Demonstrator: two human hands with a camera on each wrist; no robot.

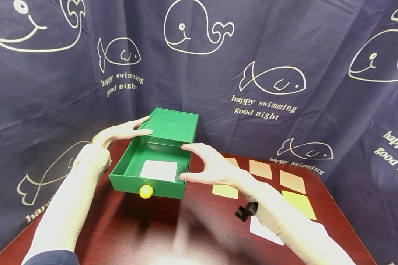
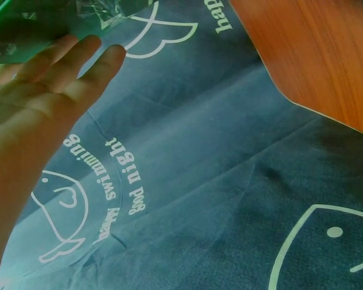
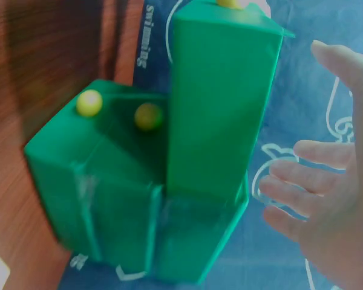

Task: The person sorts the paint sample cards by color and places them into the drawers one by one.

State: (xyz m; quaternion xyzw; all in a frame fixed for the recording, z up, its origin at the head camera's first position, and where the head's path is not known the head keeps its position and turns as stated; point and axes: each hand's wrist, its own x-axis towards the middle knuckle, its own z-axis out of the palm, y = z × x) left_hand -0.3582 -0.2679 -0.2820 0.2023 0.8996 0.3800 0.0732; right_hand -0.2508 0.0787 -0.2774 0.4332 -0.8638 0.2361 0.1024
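A green drawer cabinet (image 1: 174, 123) stands toward the back of a reddish-brown wooden surface (image 1: 111, 232), its top drawer (image 1: 167, 188) pulled well out toward the viewer. A white card (image 1: 159, 170) with rounded corners lies flat inside, near the drawer's front wall, and a round yellow knob (image 1: 146, 191) sits on the front. The right wrist view shows two more yellow knobs (image 3: 89, 103) on the drawers below.

The hands are apart from each other, on opposite sides of the cabinet. The left hand (image 1: 127, 131) rests against its left side, thumb on the top edge and fingers extended. The right hand (image 1: 215, 168) is just beside the drawer's right wall, thumb and fingers spread, holding nothing.

On the right of the surface lie peach cards (image 1: 260, 169), yellow cards (image 1: 300, 204) and another white card (image 1: 268, 234), some partly hidden by the right arm. Behind hangs a navy curtain (image 1: 212, 81) printed with white whales, fish and the words "happy swimming good night".
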